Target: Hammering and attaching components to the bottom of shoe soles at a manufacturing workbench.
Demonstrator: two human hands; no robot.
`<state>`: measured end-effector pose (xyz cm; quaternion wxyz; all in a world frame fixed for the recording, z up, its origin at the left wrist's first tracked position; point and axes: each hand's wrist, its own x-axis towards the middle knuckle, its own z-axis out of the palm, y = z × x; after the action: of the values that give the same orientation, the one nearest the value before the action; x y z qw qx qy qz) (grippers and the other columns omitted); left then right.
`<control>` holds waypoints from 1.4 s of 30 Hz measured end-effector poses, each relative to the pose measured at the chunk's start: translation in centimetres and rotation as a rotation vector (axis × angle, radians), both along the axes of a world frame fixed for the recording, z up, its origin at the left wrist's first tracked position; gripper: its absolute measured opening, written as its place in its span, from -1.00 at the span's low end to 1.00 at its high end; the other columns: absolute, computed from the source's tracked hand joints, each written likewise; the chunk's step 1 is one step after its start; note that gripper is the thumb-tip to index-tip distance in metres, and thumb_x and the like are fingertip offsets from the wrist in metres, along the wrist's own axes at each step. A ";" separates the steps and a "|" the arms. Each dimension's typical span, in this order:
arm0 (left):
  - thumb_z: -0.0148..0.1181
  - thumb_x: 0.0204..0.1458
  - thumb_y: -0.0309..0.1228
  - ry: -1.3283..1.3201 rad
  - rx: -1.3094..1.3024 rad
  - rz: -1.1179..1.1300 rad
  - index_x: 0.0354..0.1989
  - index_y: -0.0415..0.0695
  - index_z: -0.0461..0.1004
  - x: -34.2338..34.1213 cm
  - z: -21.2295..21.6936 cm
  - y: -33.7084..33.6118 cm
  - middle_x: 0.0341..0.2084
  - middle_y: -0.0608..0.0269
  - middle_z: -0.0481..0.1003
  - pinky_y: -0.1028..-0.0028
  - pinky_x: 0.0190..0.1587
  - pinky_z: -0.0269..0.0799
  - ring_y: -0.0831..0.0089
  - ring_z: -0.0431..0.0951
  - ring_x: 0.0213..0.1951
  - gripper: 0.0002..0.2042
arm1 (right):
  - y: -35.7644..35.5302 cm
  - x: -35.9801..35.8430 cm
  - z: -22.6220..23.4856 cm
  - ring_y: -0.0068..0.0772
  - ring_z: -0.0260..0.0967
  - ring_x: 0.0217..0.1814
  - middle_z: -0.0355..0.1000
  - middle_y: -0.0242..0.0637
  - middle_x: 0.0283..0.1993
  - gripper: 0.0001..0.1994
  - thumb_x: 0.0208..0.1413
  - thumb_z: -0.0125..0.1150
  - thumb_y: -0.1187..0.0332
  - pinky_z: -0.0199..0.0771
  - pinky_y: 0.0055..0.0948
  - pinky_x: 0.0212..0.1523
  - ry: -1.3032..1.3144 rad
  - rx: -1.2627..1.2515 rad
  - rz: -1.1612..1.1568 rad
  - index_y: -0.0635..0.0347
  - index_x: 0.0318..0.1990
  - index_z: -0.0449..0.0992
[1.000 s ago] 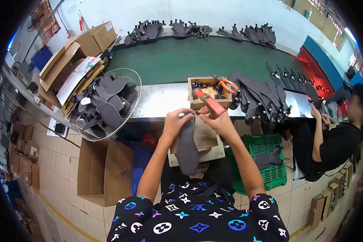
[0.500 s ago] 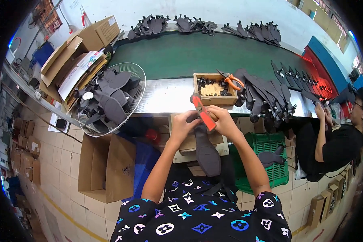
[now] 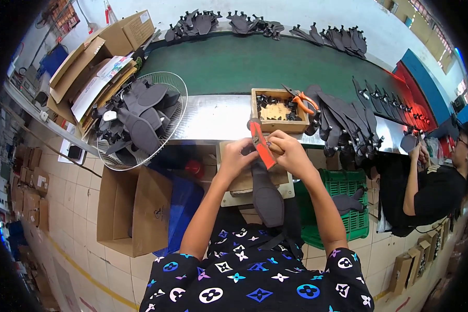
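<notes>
Sole (image 3: 268,198): dark grey, shaped like a shoe bottom; its narrow end points away from the person, between the two hands and over the block, and its broad end juts toward the person's lap.
Left hand (image 3: 238,159): grasps the sole at its narrow end with thumb and fingers; the exact grip is partly hidden.
Right hand (image 3: 292,155): clenched round the handle of the hammer, just beside the left hand.
Hammer (image 3: 263,147): red head, held slantwise above the sole's narrow end; whether they touch, I cannot tell.
Block (image 3: 243,183): wooden, on a pale stand (image 3: 231,199), beneath the hands.
Bench (image 3: 213,118): shiny metal edge, just beyond the hands.
Box (image 3: 283,126): wooden, on the bench, holding small black parts; orange-handled pliers (image 3: 302,98) lie across its right side.
Heap (image 3: 343,118): more soles, overlapping, right of the box.
Basket (image 3: 179,118): white wire, piled with soles, at the left.
Belt (image 3: 208,65): green, behind the bench edge, with clusters of soles along its far side.
Carton (image 3: 152,214): open, on the floor at the left.
Crate (image 3: 347,179): green plastic, at the right, with dark pieces on it.
Co-worker (image 3: 426,182): seated far right, in black, both hands raised at the bench.
</notes>
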<state>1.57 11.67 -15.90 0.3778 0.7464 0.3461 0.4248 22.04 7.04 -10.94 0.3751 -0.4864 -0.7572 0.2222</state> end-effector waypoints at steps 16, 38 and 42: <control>0.39 -0.01 -0.46 -0.106 -0.086 -0.031 -0.08 -0.28 0.61 0.2 -0.4 0.3 -0.29 0.10 0.67 0.45 -0.13 0.52 0.48 0.65 -0.24 -0.69 | -0.2 -0.6 -0.3 0.18 0.46 -0.13 0.53 0.03 -0.20 -0.73 -0.05 0.26 0.51 0.46 -0.18 -0.12 0.062 -0.007 -0.066 0.34 -0.13 0.53; 0.40 0.01 -0.44 -0.125 -0.414 -0.146 0.04 -0.25 0.59 -0.6 0.0 0.4 -0.16 0.19 0.66 0.48 -0.01 0.48 0.52 0.61 -0.13 -0.61 | -10.2 -3.2 8.8 -0.18 0.40 -0.29 0.45 -0.04 -0.21 -0.67 0.30 0.09 0.46 0.41 -0.38 -0.28 0.045 0.189 -0.304 0.40 0.17 0.38; 0.45 -0.01 -0.37 -0.010 -0.123 -0.048 0.24 -0.22 0.40 -0.2 1.2 -0.6 -0.13 0.10 0.65 0.45 0.01 0.48 0.34 0.63 -0.06 -0.40 | -12.6 -4.3 11.4 -0.68 0.19 -0.53 0.37 -0.33 -0.37 -0.65 0.39 -0.04 0.43 0.21 -0.66 -0.55 0.243 0.322 -0.433 0.39 0.25 0.30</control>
<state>1.39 11.03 -14.73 0.4347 0.7276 0.3518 0.3973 17.79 -5.57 0.46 0.5742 -0.5406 -0.6108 0.0707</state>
